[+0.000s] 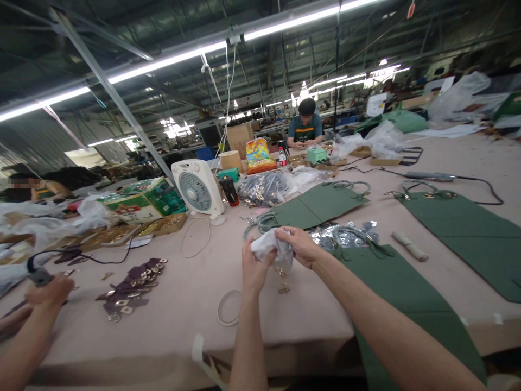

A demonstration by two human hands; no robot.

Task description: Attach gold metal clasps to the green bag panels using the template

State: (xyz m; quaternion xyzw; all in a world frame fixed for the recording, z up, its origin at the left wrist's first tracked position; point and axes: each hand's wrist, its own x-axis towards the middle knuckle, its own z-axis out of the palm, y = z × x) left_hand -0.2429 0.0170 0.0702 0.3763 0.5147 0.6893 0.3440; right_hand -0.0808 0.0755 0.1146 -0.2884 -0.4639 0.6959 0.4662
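Above the near part of the table, a crumpled translucent plastic bag (266,244) is gripped between both hands. My left hand (254,266) closes on its left side, thumb pressed against it. My right hand (299,244) pinches the upper right edge. Just below the bag are a few small gold-coloured metal fittings (284,289); whether all of them rest on the table I cannot tell. Beyond my hands lies a green bag panel (313,206) with cord handles, and under my right forearm a second green panel (407,293). What the bag contains is hidden.
A pale ring (228,320) lies left of my forearm. Purple tabs with metal fittings (136,285) are heaped further left, near another person's hand (51,288) holding a tool. A box fan (197,187), a dark bottle (229,191) and a third green panel (468,233) stand or lie around. A co-worker (305,127) sits opposite.
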